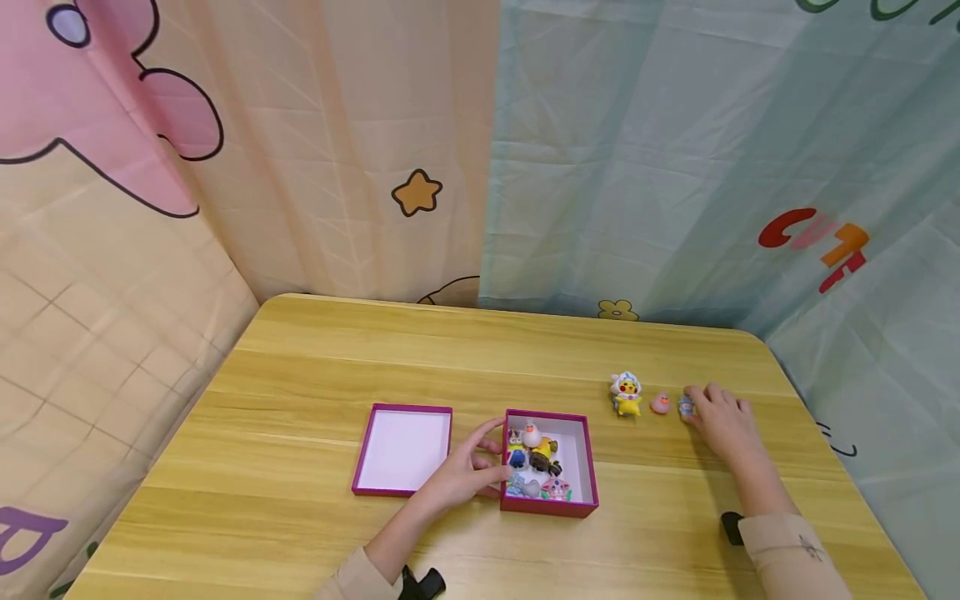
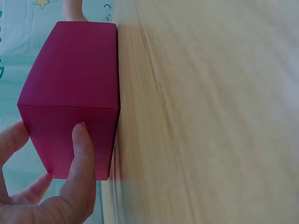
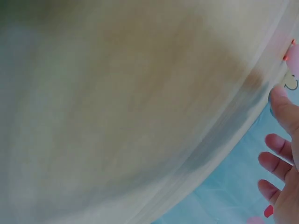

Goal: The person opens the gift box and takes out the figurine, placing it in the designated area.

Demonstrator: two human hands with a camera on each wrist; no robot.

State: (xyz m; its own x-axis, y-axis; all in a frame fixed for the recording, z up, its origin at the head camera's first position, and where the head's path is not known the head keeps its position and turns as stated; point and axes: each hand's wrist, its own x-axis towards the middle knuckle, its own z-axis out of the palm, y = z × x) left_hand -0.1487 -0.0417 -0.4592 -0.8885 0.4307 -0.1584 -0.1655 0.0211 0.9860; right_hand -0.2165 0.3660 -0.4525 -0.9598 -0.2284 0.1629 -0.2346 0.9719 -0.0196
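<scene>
A magenta box (image 1: pixel 587 467) with a white inside stands on the table, several small toy figurines in its left part. My left hand (image 1: pixel 468 471) holds the box by its left side. Its thumb lies over the rim, and a finger (image 2: pixel 82 144) presses the outer wall. Far to the right, my right hand (image 1: pixel 723 421) pinches a small blue figurine (image 1: pixel 686 407) at the table top; the fingers partly cover it. Just left of it are a small pink duck figurine (image 1: pixel 660 404) and a larger yellow figurine with a white hood (image 1: pixel 626 393).
Left of the box lies its shallow lid (image 1: pixel 405 450), white inside up with a magenta rim. The wooden table (image 1: pixel 300 375) has rounded far corners. Printed curtains (image 1: pixel 600 167) hang behind it and along both sides.
</scene>
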